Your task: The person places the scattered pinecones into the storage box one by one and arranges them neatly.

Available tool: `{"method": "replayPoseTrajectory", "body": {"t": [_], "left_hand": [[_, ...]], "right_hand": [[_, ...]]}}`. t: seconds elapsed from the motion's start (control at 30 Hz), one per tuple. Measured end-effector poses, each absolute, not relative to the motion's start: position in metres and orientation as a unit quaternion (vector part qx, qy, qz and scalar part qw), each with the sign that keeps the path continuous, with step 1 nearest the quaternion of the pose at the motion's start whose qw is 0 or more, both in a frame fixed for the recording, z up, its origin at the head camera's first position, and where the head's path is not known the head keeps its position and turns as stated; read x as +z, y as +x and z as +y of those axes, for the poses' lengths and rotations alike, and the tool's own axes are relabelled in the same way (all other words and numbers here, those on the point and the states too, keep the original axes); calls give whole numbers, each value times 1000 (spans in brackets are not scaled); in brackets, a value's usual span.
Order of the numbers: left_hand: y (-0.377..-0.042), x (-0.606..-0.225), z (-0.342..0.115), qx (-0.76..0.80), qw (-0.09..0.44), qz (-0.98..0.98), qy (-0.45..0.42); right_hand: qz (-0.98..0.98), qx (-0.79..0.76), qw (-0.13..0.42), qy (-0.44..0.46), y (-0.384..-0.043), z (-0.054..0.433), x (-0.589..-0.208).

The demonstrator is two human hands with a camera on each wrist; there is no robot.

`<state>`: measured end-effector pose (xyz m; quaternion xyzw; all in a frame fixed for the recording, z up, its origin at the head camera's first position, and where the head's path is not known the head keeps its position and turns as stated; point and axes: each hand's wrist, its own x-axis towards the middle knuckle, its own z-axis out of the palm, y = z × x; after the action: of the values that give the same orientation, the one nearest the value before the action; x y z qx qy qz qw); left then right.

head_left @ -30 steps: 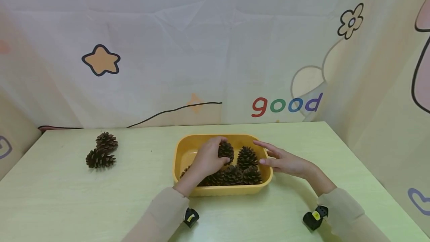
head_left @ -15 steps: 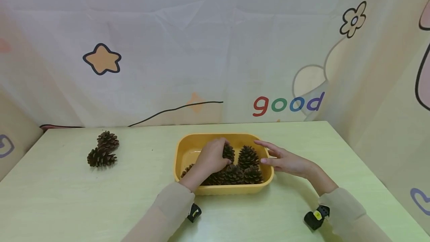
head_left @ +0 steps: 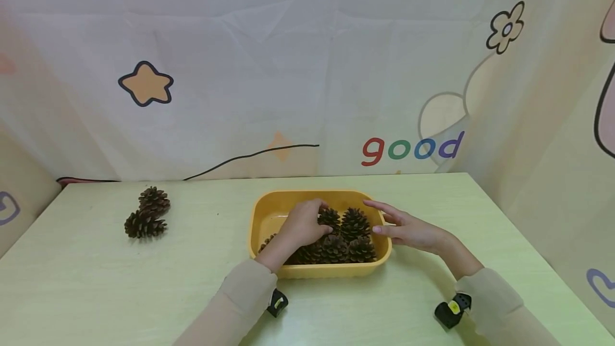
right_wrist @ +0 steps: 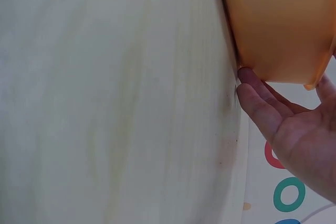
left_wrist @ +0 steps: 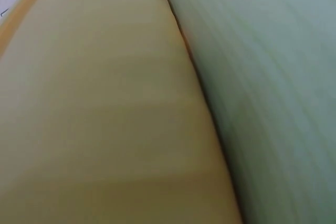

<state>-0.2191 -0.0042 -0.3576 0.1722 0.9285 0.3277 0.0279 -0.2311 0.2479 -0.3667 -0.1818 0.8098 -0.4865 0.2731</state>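
Observation:
In the head view, my left hand (head_left: 304,223) reaches over the front of a yellow plastic bin (head_left: 336,269). Its thumb and fingers curl around a brown pine cone (head_left: 330,219) inside; the palm side is hidden. Another pine cone (head_left: 355,222) stands just to the right, and several more lie along the front wall, partly behind the left wrist. My right hand (head_left: 408,231) is at the bin's right end, fingers loosely spread. In the right wrist view, its fingers (right_wrist: 260,106) touch the bin's end wall (right_wrist: 286,35) low down, near the table.
Two pine cones, one in front (head_left: 144,224) and one behind (head_left: 154,200), lie together at the table's left. A printed curtain (head_left: 230,95) hangs behind the table (head_left: 206,282). The bin's front wall (left_wrist: 105,98) fills much of the left wrist view.
My left hand has lowered and shifted slightly right with its pine cone, which now sits beside the standing one, more of it showing. The right hand stays at the bin's end.

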Motion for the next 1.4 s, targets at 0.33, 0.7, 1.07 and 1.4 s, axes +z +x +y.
{"method": "replayPoseTrajectory", "body": {"t": [0.33,0.7,1.07,1.4], "left_hand": [[-219,-355,-3,341,57,921,178],[-218,-356,-4,338,63,920,187],[-215,-354,-9,352,59,916,184],[-206,-342,-36,408,39,890,197]], "right_hand": [[812,-485,270,-180,-231,249,-367],[808,-489,274,-180,-232,249,-366],[808,-489,275,-179,-231,248,-367],[806,-490,276,-183,-233,249,-368]]}}
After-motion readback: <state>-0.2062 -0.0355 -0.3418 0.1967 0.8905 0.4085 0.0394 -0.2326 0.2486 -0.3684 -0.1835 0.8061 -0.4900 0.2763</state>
